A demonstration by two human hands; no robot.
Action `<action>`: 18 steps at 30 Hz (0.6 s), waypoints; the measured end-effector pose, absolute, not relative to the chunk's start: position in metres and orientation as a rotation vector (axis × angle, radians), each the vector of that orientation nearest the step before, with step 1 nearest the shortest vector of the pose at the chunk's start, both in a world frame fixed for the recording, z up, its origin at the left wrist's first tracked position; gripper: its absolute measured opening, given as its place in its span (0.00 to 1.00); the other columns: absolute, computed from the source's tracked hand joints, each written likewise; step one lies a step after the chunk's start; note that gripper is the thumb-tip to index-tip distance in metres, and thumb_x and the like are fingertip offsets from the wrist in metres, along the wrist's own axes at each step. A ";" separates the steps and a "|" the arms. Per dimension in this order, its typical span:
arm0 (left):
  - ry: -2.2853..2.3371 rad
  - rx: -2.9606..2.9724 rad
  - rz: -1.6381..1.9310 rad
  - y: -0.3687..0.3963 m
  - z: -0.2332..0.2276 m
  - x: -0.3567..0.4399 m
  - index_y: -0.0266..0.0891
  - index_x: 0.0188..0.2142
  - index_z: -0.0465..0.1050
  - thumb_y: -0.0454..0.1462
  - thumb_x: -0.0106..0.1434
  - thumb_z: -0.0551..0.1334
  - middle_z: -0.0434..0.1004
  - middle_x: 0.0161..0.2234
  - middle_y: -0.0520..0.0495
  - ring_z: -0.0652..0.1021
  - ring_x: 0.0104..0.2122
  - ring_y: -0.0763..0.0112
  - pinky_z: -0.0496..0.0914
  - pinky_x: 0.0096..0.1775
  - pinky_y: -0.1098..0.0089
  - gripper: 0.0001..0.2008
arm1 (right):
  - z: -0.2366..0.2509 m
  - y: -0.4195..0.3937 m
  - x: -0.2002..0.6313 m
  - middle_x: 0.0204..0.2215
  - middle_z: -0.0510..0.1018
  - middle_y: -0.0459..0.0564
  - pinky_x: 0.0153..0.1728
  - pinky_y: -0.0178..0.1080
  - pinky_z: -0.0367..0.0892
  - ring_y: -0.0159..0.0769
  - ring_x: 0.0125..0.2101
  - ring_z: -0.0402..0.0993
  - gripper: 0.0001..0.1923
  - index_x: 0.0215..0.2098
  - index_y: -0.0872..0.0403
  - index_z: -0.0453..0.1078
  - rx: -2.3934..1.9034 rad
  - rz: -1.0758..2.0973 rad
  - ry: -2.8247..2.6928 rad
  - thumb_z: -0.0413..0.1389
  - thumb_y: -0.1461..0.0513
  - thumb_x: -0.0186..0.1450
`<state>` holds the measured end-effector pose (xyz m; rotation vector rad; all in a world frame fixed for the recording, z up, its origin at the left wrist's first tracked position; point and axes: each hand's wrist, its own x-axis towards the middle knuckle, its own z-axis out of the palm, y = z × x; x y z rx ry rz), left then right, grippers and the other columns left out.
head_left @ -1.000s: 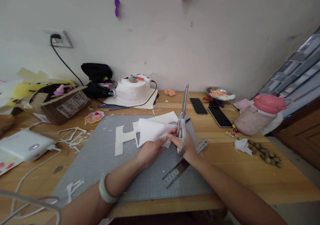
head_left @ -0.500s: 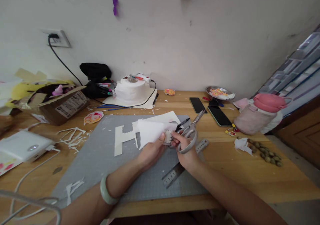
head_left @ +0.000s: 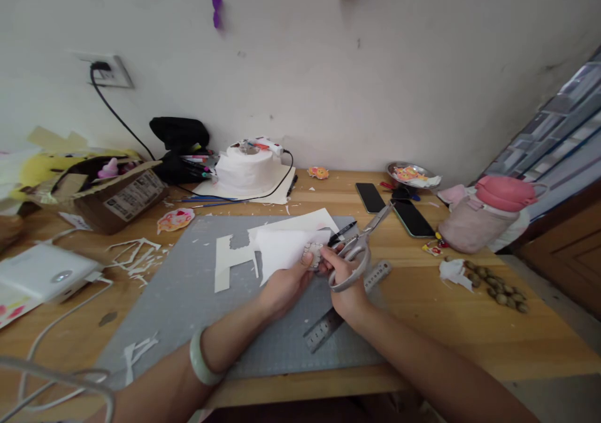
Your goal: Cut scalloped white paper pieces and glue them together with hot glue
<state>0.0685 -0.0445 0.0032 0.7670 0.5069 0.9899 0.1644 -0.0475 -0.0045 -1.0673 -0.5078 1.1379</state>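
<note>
A small pale paper cutout (head_left: 313, 251) with a scalloped edge is pinched by my left hand (head_left: 284, 290), thumb on top. The fingers of my right hand (head_left: 348, 295) close on its right side. Grey-handled scissors (head_left: 377, 219) hang on my right hand, their blades pointing up and away to the right. Beneath the cutout lies a white paper sheet (head_left: 280, 248), beside an offcut (head_left: 223, 273) with a scalloped notch. A black marker (head_left: 345, 230) rests just beyond my right fingers. Under my right wrist, a steel ruler (head_left: 323, 330) lies on the grey cutting mat (head_left: 188, 310).
Two phones (head_left: 413, 218) and a metal bowl (head_left: 409, 174) are at back right, near a pink-lidded bottle (head_left: 483, 219). A glue gun (head_left: 267, 146) tops a white roll (head_left: 248, 173). On the left are a cardboard box (head_left: 117, 201), a white device (head_left: 51, 273) and cables.
The cutout has turned a little between my fingers. My right hand has rotated slightly, and the scissor tips have swung right, over the nearer phone.
</note>
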 end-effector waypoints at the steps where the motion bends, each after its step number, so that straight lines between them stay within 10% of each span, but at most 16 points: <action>1: 0.528 0.758 0.994 -0.044 0.002 0.068 0.36 0.32 0.74 0.42 0.53 0.64 0.77 0.40 0.43 0.70 0.49 0.58 0.58 0.53 0.62 0.11 | -0.006 -0.048 0.164 0.15 0.64 0.38 0.16 0.32 0.57 0.26 0.16 0.60 0.14 0.23 0.53 0.60 -1.066 1.141 -0.518 0.62 0.61 0.45; 18: 0.529 0.695 1.013 -0.038 -0.002 0.063 0.39 0.37 0.75 0.38 0.57 0.62 0.77 0.42 0.47 0.69 0.51 0.61 0.58 0.56 0.65 0.09 | -0.007 -0.042 0.175 0.21 0.72 0.41 0.17 0.32 0.61 0.27 0.16 0.63 0.12 0.27 0.52 0.62 -1.150 1.001 -0.813 0.61 0.60 0.48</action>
